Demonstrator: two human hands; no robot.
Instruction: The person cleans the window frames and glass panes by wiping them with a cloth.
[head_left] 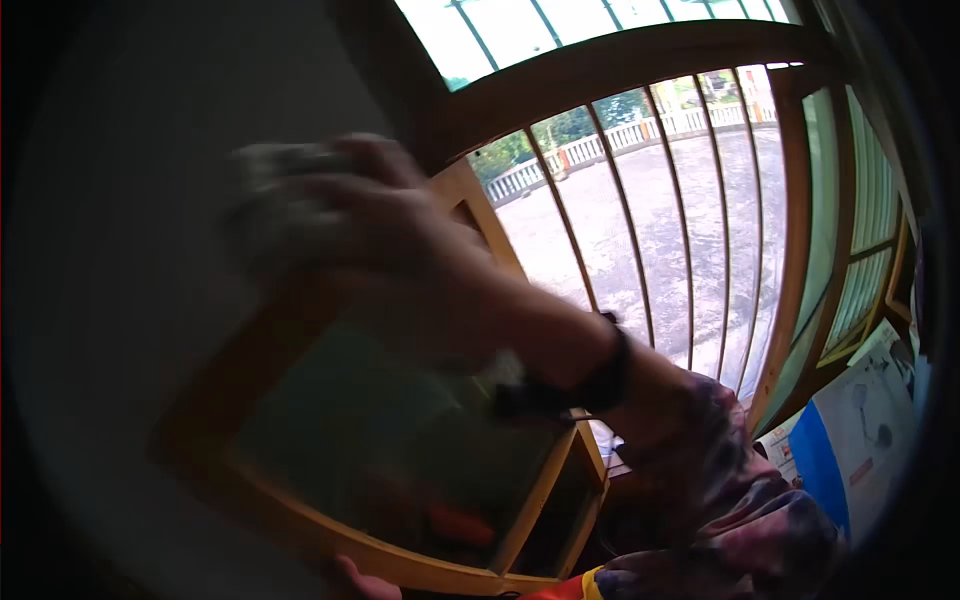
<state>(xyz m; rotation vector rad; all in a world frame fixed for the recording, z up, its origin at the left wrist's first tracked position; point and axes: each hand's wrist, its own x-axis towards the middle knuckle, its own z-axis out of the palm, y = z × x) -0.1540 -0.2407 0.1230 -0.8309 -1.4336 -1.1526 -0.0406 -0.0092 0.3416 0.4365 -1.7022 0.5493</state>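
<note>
At one window sash: right fingers curled round one cloth; left fingers unclear.

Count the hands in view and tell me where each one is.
2: the right hand, blurred at upper left, holding what looks like a pale cloth; the left hand at the bottom edge, by the wooden frame, mostly out of view.

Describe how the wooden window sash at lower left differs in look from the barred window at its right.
The wooden window sash looks dim, while the barred window is bright, showing a pale balustrade outside. The sash is divided by a wooden crosspiece; the barred window is crossed by several slender bars. Both have brown framing.
</note>
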